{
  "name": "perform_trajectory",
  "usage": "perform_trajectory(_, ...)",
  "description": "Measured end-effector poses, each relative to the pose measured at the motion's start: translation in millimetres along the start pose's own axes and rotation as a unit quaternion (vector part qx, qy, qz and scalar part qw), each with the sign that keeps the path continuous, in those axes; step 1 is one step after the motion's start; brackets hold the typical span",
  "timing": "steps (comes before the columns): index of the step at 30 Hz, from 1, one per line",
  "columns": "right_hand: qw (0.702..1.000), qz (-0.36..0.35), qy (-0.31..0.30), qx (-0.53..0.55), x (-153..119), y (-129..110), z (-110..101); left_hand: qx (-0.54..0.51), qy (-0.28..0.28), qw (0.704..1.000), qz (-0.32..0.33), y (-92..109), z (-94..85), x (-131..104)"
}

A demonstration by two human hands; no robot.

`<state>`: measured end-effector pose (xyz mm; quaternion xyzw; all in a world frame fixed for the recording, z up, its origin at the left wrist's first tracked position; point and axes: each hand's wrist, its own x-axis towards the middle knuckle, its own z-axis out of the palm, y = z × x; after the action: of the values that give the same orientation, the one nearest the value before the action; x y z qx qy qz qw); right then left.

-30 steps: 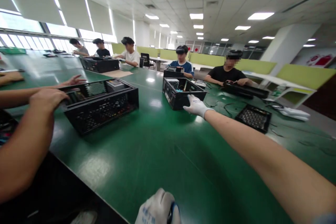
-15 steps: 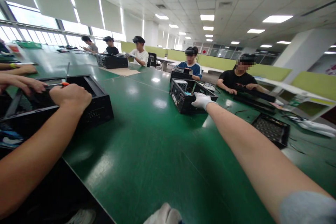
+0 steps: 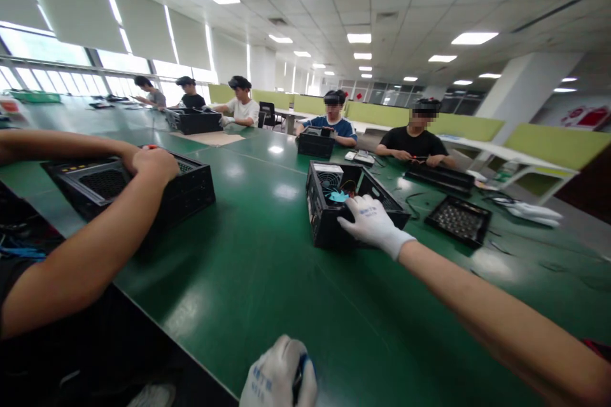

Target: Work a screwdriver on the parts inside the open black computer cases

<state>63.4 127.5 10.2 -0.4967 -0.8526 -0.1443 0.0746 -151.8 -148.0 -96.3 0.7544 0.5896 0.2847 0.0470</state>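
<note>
My right hand [image 3: 372, 224], in a white glove, reaches out from the right and grips the near top edge of a black computer case [image 3: 334, 229]. The case lies open side up on the table, with a silver power supply [image 3: 326, 170] and a light-blue fan [image 3: 338, 196] showing inside. At the bottom, close to my body, my left hand [image 3: 281, 372] is also gloved in white and closed. Its fingers are curled round a small dark object [image 3: 299, 376] with some blue on it; most of that object is hidden.
The green table [image 3: 248, 254] spreads out ahead. A co-worker's bare arms cross another black case [image 3: 191, 194] on the left. A black perforated panel [image 3: 458, 221], cables and a white glove [image 3: 527, 211] lie to the right. Several people work with cases across the table.
My right hand has drawn the computer case nearer to me. My left hand shows more fully at the bottom. On the left, the co-worker's case has turned and tilted.
</note>
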Motion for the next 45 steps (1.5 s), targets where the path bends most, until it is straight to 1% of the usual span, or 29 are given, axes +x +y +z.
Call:
perform_trajectory(2,1.000,-0.028,0.005,0.010,-48,-9,-17,-0.009,0.000,1.000,-0.002,1,11.7,-8)
perform_trajectory(4,0.998,-0.061,-0.001,0.032,-96,-10,-35,-0.022,0.012,1.000,-0.005,-1,22.6,-13)
perform_trajectory(7,0.992,-0.096,-0.010,0.080,-158,5,-55,-0.047,0.050,0.997,-0.016,-4,32.8,-16)
perform_trajectory(10,0.995,-0.082,0.000,0.062,-199,27,-62,-0.058,0.067,0.996,-0.021,-3,34.4,-15)
perform_trajectory(12,0.997,-0.071,0.013,0.038,-215,32,-61,-0.068,0.074,0.995,-0.026,0,32.0,-14)
perform_trajectory(13,0.997,-0.071,0.018,0.034,-221,31,-61,-0.078,0.081,0.993,-0.032,2,29.7,-13)
perform_trajectory(15,0.995,-0.081,0.028,0.042,-233,20,-63,-0.104,0.101,0.988,-0.049,8,22.1,-11)
perform_trajectory(17,0.992,-0.100,0.040,0.064,-246,4,-67,-0.122,0.119,0.984,-0.052,18,8.8,-9)
perform_trajectory(20,0.987,-0.118,0.057,0.095,-271,-17,-77,-0.129,0.150,0.980,-0.012,40,-21.6,-6)
perform_trajectory(23,0.984,-0.131,0.059,0.109,-292,-27,-88,-0.132,0.181,0.973,0.048,69,-55.5,2)
perform_trajectory(25,0.980,-0.145,0.062,0.120,-302,-31,-95,-0.135,0.164,0.973,0.093,88,-72.6,12)
perform_trajectory(27,0.975,-0.156,0.073,0.137,-311,-35,-103,-0.134,0.109,0.976,0.135,105,-82.3,22)
perform_trajectory(30,0.968,-0.157,0.077,0.178,-328,-42,-114,-0.110,0.001,0.979,0.170,124,-85.6,30)
perform_trajectory(32,0.966,-0.146,0.073,0.201,-341,-46,-121,-0.090,-0.058,0.976,0.189,133,-85.1,27)
perform_trajectory(34,0.964,-0.129,0.070,0.223,-351,-47,-128,-0.077,-0.098,0.972,0.200,140,-85.3,20)
perform_trajectory(36,0.960,-0.122,0.050,0.248,-354,-43,-136,-0.070,-0.120,0.970,0.200,144,-86.0,12)
perform_trajectory(38,0.951,-0.144,-0.002,0.273,-346,-36,-143,-0.069,-0.127,0.970,0.193,147,-86.4,6)
perform_trajectory(40,0.943,-0.179,-0.063,0.273,-328,-26,-146,-0.070,-0.134,0.971,0.187,147,-86.1,3)
perform_trajectory(41,0.944,-0.187,-0.086,0.258,-316,-20,-144,-0.068,-0.136,0.971,0.184,147,-85.8,3)
perform_trajectory(43,0.960,-0.177,-0.108,0.189,-292,-11,-135,-0.059,-0.137,0.973,0.178,147,-85.0,3)
perform_trajectory(45,0.975,-0.169,-0.110,0.095,-269,-5,-119,-0.049,-0.133,0.974,0.178,146,-84.2,4)
